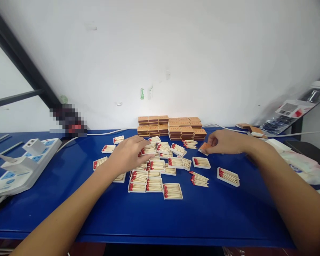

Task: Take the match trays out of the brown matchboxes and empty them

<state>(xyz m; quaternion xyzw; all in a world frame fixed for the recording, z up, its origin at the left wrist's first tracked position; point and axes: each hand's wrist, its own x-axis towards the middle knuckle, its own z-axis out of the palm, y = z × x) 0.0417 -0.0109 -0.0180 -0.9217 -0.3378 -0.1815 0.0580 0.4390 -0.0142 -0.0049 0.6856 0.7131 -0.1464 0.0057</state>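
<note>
My left hand is closed around a white matchbox tray filled with red-tipped matches, thumb on the near side and fingers on the far side. Around and under it lies a loose pile of similar open trays. Further right, my right hand pinches a small orange matchbox piece just above the blue table; its far side is hidden by the fingers. Between the hands are a loose heap of matches and a full tray.
Stacked orange matchboxes stand against the wall. Another loose match heap lies in front. At left is a white power strip with plugs and cables; at right, matchboxes, a plastic bag and a tissue pack.
</note>
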